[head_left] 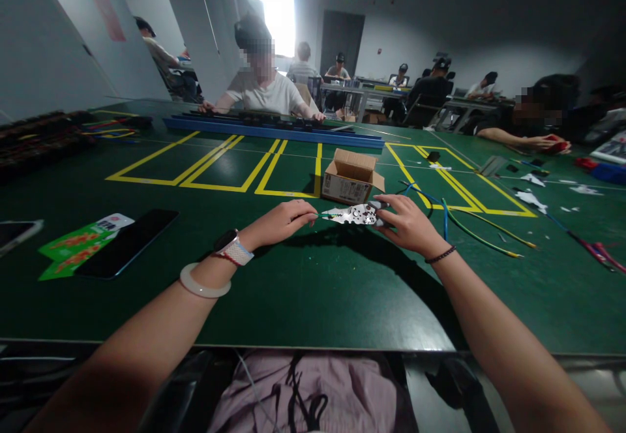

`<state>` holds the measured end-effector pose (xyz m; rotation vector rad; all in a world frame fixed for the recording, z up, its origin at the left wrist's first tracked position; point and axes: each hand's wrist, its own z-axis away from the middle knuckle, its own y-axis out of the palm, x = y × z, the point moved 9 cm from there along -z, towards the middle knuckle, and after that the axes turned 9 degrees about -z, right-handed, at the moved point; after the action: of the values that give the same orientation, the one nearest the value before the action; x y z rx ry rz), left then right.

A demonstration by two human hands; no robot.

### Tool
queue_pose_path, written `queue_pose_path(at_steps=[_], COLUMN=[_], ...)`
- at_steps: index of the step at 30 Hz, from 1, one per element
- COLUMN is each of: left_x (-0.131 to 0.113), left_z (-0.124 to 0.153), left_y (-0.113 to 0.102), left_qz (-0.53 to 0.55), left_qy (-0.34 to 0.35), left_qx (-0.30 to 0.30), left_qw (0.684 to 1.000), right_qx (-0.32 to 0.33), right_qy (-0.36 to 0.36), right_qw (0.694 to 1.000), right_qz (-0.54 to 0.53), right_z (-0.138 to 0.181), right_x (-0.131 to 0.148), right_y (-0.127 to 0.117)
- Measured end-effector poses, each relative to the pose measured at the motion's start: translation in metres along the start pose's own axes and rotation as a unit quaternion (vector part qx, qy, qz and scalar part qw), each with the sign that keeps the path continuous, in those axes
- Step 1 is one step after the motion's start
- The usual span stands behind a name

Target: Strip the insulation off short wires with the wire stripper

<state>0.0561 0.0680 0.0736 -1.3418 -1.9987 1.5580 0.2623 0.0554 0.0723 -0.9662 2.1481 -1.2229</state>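
Observation:
My right hand (403, 220) is closed round the handles of a pair of wire strippers (356, 214), whose silver jaws point left over the green table. Between the fingertips of my left hand (283, 221) is pinched a thin green wire (323, 216), its end reaching the tip of the jaws. Whether the jaws grip the wire is too small to tell. Just behind the tool stands an open cardboard box (346, 188); what it holds is hidden.
To the left lie a dark phone (128, 244) and a green packet (83, 245). Loose cables (484, 234) and paper scraps (532, 199) lie right. A blue rail (274, 132) spans the far side before a seated person (267, 87). Wire bundles (44, 149) sit at far left.

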Motion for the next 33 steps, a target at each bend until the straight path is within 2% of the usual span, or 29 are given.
queue_pose_path(at_steps=[6, 14, 25, 33], left_x=[-0.002, -0.014, -0.008, 0.001], left_z=[0.002, 0.007, 0.006, 0.002], left_y=[-0.001, -0.016, -0.026, -0.017], left_qz=[-0.033, -0.052, 0.023, 0.052], left_qy=[0.032, 0.065, 0.032, 0.003], left_qx=[-0.003, -0.053, -0.093, -0.061], left_qw=[0.999, 0.995, 0.995, 0.997], right_qx=[0.049, 0.053, 0.030, -0.005], right_qy=[-0.013, -0.032, -0.037, -0.035], right_qw=[0.998, 0.998, 0.998, 0.999], right_qz=[0.032, 0.032, 0.037, 0.028], right_z=[-0.002, -0.006, -0.006, -0.004], right_x=[0.005, 0.014, 0.022, 0.019], right_y=[0.005, 0.002, 0.002, -0.003])
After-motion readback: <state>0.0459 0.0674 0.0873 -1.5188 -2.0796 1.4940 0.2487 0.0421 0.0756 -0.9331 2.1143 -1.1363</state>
